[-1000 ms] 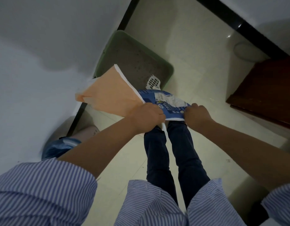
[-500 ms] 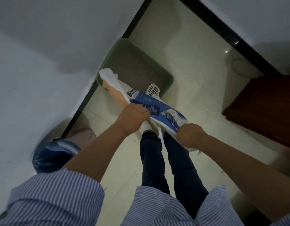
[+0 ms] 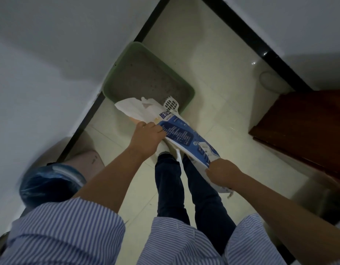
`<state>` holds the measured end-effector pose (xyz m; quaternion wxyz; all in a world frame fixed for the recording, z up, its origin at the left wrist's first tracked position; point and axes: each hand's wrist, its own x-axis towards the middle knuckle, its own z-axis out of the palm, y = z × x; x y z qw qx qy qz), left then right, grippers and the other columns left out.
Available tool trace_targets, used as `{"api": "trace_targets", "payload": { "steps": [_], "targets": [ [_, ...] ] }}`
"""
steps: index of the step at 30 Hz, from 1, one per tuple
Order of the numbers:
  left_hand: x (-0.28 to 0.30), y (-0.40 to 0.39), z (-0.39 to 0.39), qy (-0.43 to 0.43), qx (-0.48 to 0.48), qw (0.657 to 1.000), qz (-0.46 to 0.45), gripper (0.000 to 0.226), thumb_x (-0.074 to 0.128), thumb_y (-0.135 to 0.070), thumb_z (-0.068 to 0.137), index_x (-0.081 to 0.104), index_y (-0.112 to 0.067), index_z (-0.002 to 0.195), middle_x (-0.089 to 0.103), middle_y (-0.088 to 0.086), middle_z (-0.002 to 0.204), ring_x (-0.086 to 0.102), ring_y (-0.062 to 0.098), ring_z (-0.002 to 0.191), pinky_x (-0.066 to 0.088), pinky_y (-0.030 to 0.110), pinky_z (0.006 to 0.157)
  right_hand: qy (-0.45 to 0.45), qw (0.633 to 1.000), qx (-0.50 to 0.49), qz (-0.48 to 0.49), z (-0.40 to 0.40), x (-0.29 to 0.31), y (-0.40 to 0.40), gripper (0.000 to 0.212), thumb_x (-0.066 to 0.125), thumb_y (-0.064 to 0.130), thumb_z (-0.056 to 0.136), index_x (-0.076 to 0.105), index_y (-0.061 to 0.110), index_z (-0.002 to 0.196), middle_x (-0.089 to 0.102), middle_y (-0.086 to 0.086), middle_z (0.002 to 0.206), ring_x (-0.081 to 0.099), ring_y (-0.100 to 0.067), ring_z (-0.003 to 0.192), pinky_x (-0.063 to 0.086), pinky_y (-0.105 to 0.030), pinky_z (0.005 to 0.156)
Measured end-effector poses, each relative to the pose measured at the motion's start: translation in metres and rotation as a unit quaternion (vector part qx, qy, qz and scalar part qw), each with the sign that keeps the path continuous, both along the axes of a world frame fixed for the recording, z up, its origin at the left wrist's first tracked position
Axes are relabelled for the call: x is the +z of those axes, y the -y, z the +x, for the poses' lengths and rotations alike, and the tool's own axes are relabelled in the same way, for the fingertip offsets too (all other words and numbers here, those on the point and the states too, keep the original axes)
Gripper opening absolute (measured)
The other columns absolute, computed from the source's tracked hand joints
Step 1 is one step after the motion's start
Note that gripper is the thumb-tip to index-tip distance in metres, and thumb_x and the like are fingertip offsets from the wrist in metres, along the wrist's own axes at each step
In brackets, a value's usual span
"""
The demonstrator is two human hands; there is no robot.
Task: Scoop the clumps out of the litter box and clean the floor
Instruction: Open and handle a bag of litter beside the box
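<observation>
Left hand (image 3: pixel 146 138) clamped on the litter bag (image 3: pixel 184 138) mid-length, right hand (image 3: pixel 222 172) gripping its lower end. Bag mouth tipped just over the litter box (image 3: pixel 188 92) near rim, beside the scoop (image 3: pixel 171 105). Probably topping up litter; next, raising the lower end to pour.

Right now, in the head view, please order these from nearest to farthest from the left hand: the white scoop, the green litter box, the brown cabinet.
From the left hand:
1. White scoop, just beyond, at the box's near edge.
2. Green litter box, farther ahead by the wall.
3. Brown cabinet, far right.
</observation>
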<state>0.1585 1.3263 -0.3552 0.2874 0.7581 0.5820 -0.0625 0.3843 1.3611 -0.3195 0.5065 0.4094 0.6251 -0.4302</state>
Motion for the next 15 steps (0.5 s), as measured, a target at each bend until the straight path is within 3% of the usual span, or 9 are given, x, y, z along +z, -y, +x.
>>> {"api": "trace_targets", "payload": {
  "steps": [5, 15],
  "targets": [
    [-0.003, 0.005, -0.003, 0.002, 0.026, 1.0, -0.012, 0.047, 0.086, -0.001, 0.01, 0.067, -0.021, 0.049, 0.059, -0.005, 0.049, 0.057, 0.013, 0.042, 0.044, 0.016, 0.046, 0.0, 0.999, -0.034, 0.029, -0.005, 0.001, 0.001, 0.033, 0.032, 0.014, 0.1, 0.051, 0.001, 0.123, 0.054, -0.012, 0.13, 0.05, -0.023, 0.121, 0.037, -0.025, 0.098],
    [-0.001, 0.003, -0.011, 0.024, 0.027, 0.999, -0.02, 0.043, 0.087, 0.005, 0.015, 0.068, -0.012, 0.049, 0.06, 0.002, 0.048, 0.057, 0.019, 0.04, 0.044, 0.018, 0.043, 0.006, 0.997, -0.066, 0.039, -0.012, -0.004, 0.001, 0.035, 0.033, 0.017, 0.1, 0.044, 0.002, 0.13, 0.049, -0.012, 0.136, 0.045, -0.023, 0.126, 0.032, -0.022, 0.1]
  ]
}}
